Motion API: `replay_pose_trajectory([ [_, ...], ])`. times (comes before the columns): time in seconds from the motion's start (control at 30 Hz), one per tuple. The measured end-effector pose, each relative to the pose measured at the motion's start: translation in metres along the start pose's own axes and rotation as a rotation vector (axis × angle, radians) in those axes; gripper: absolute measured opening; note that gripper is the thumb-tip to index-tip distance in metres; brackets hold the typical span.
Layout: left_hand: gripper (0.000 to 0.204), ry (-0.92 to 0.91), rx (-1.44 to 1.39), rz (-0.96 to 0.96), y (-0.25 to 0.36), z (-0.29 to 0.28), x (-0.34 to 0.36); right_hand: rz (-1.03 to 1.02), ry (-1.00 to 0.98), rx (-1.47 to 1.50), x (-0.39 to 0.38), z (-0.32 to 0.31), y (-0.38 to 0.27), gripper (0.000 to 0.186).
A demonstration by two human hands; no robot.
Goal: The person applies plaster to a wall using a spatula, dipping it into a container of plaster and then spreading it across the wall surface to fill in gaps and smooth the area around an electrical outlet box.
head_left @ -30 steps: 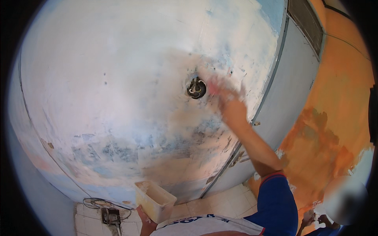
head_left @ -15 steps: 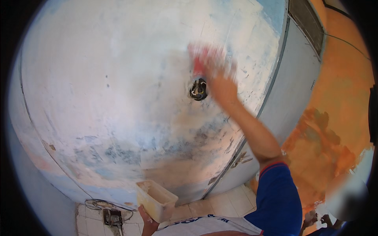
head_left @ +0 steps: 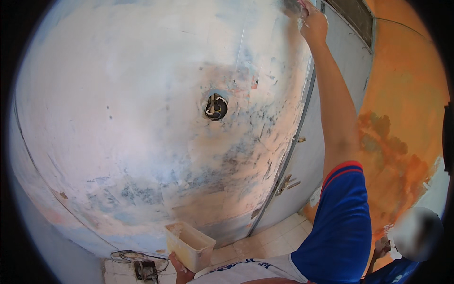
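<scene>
My right hand [head_left: 313, 22] is raised to the top edge of the view, against the wall [head_left: 142, 71] close to the door frame. Its fingers are closed on a putty spreader, which hardly shows here; a dark smear of shadow lies beside it. White paste marks the fingers. Low in front of me, my left hand [head_left: 181, 270] grips a cream rectangular plastic tub [head_left: 203, 253] by its near left side. Pale residue coats the inside of the tub. A round hole with loose wires [head_left: 216, 107] opens in the patchy white wall.
To the right stand a grey door [head_left: 326, 123] and an orange wall [head_left: 402, 94] with darker patches. At lower right another person [head_left: 402, 270] is partly in view. A cable [head_left: 123, 255] and a dark box-like object [head_left: 145, 270] lie on the tiled floor at lower left.
My right hand has swept up and to the right, from beside the wire hole to the wall's upper right edge. The left hand and tub stay nearly in place.
</scene>
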State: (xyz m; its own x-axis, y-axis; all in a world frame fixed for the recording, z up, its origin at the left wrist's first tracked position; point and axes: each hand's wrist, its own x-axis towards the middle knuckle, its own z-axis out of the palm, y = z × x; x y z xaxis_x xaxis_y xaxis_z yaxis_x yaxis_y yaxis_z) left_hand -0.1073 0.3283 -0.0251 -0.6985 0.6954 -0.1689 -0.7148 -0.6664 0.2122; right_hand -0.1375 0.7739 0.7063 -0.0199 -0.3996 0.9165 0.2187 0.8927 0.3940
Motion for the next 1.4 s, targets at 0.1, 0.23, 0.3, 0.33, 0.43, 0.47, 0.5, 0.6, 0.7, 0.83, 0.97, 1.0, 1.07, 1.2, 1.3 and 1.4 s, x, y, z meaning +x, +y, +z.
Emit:
replay_pose_trajectory([
  [0.1,0.072,-0.017,0.038,0.017,-0.002,0.003,0.002,0.059,-0.169,-0.289,-0.038,0.018,0.016,0.034],
  [0.23,0.076,0.057,0.018,0.067,-0.009,0.006,-0.003,0.143,-0.850,-0.263,-0.185,-0.012,-0.091,0.061],
  [0.3,0.075,0.032,0.044,0.043,-0.016,0.009,-0.002,-0.093,-0.640,-0.090,-0.276,-0.038,-0.118,0.078],
  [0.33,0.073,-0.001,0.072,0.042,-0.016,0.011,-0.003,-0.049,-0.781,-0.116,-0.273,-0.058,-0.144,0.071],
  [0.43,0.072,0.055,0.081,0.070,-0.024,0.020,-0.001,0.108,-0.622,0.045,-0.244,-0.069,-0.133,0.064],
  [0.47,0.072,0.069,0.072,0.078,-0.025,0.024,0.001,0.169,-0.499,0.092,-0.228,-0.070,-0.123,0.063],
  [0.5,0.072,0.082,0.065,0.081,-0.028,0.028,0.003,0.117,-0.339,0.019,-0.201,-0.058,-0.097,0.057],
  [0.6,0.070,0.057,0.055,0.079,-0.031,0.029,0.005,0.068,-0.108,-0.090,-0.092,-0.037,-0.045,0.045],
  [0.7,0.070,0.020,0.070,0.037,-0.029,0.025,0.008,0.081,-0.059,-0.168,-0.040,0.001,0.039,0.046],
  [0.83,0.069,-0.008,0.139,0.099,-0.026,0.023,0.010,0.143,-0.258,-0.238,-0.106,0.010,0.040,0.048],
  [0.97,0.070,0.056,0.120,0.127,-0.034,0.029,0.010,0.024,-0.603,-0.136,-0.294,-0.032,-0.060,0.074],
  [1.0,0.070,0.073,0.117,0.099,-0.033,0.026,0.009,-0.014,-0.532,-0.039,-0.320,-0.045,-0.098,0.079],
  [1.07,0.070,0.079,0.111,0.026,-0.034,0.024,0.016,-0.022,-0.649,-0.070,-0.344,-0.071,-0.110,0.075],
  [1.2,0.071,0.045,0.127,0.066,-0.040,0.026,0.026,0.173,-0.296,0.203,-0.243,-0.078,-0.059,0.054],
  [1.3,0.071,0.053,0.131,0.041,-0.044,0.027,0.032,0.062,0.000,-0.064,-0.139,-0.056,0.028,0.044],
  [1.4,0.070,0.050,0.112,0.036,-0.046,0.043,0.035,0.062,-0.068,-0.031,-0.089,-0.024,0.079,0.047],
])
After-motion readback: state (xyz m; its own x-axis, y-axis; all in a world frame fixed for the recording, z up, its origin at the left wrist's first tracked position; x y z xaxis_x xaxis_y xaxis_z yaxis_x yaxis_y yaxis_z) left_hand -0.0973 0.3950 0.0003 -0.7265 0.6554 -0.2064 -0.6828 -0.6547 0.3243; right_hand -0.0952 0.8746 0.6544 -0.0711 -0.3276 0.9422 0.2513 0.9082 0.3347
